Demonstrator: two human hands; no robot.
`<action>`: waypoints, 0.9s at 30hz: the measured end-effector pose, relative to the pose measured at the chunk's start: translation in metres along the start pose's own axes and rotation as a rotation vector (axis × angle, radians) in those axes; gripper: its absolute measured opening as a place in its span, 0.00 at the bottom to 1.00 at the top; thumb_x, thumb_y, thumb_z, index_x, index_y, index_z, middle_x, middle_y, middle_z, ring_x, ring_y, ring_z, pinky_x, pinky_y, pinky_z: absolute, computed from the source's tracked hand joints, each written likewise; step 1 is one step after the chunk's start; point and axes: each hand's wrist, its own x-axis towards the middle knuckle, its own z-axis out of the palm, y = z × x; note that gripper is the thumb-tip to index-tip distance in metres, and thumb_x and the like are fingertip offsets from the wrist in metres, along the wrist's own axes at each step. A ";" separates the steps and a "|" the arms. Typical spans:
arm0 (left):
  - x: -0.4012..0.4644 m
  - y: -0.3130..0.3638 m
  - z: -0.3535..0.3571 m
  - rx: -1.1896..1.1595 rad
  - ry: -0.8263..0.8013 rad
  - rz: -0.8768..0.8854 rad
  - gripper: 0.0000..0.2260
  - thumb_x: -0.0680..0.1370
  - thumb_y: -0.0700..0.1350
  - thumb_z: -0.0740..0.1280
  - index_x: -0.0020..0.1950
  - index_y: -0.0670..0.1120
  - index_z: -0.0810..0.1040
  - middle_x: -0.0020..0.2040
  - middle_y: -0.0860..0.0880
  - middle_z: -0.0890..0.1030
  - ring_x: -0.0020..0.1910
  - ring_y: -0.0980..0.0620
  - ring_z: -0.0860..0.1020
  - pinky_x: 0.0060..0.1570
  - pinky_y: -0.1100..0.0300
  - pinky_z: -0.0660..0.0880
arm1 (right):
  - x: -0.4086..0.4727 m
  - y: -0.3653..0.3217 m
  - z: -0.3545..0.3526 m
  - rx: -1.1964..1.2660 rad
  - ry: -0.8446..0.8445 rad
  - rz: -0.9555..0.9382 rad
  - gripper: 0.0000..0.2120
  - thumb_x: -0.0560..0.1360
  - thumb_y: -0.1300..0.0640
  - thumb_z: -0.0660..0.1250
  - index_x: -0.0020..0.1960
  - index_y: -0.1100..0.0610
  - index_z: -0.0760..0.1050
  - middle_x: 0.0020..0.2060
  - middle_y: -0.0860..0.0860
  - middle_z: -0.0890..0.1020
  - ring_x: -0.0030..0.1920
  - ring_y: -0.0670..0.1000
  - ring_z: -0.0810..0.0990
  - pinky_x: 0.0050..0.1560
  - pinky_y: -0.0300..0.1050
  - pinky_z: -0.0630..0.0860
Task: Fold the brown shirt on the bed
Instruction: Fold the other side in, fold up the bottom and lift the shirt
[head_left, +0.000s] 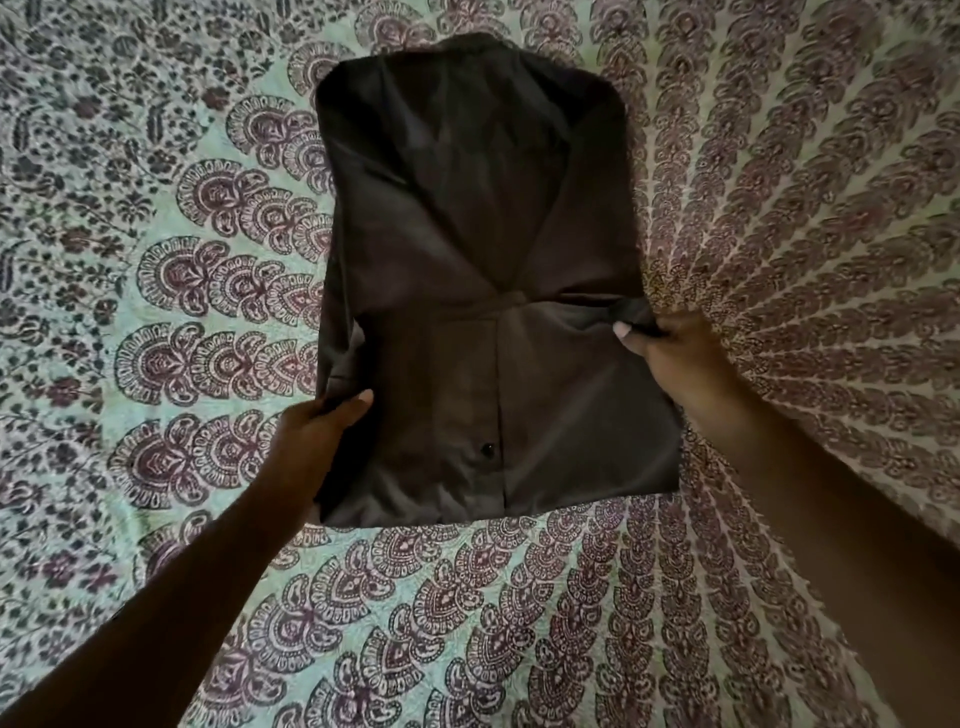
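The brown shirt (483, 291) lies on the patterned bedspread (156, 312), sides and sleeves already turned in to a narrow panel; judging by this, only the crosswise fold is left. The left hand (322, 426) grips its near-left edge, the right hand (660, 348) pinches the right edge.

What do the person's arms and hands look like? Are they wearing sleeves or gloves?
No gloves. The left hand and the right hand are both bare, and both forearms are uncovered as far as the picture shows, with no sleeve in view. No rings, watch or bracelets can be seen. One pale, short nail shows on the right hand.
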 end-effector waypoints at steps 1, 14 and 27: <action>0.000 0.004 0.002 0.103 0.029 0.088 0.03 0.78 0.47 0.74 0.46 0.49 0.85 0.45 0.47 0.87 0.49 0.46 0.85 0.57 0.51 0.79 | 0.001 0.003 0.000 0.005 0.025 0.025 0.14 0.78 0.53 0.74 0.40 0.63 0.82 0.41 0.67 0.84 0.44 0.66 0.84 0.52 0.64 0.80; 0.018 0.009 0.001 0.506 0.271 0.194 0.19 0.86 0.52 0.57 0.47 0.39 0.78 0.41 0.38 0.79 0.41 0.41 0.76 0.41 0.52 0.68 | 0.004 0.000 0.008 -0.188 0.254 -0.023 0.16 0.77 0.54 0.74 0.38 0.64 0.78 0.29 0.56 0.75 0.35 0.59 0.76 0.39 0.46 0.63; -0.018 -0.011 -0.029 1.072 0.275 0.811 0.22 0.78 0.55 0.64 0.66 0.43 0.72 0.67 0.37 0.71 0.62 0.35 0.73 0.57 0.37 0.73 | -0.084 0.032 0.018 -0.866 0.159 -0.834 0.19 0.80 0.47 0.64 0.65 0.57 0.76 0.65 0.59 0.76 0.64 0.60 0.74 0.63 0.57 0.68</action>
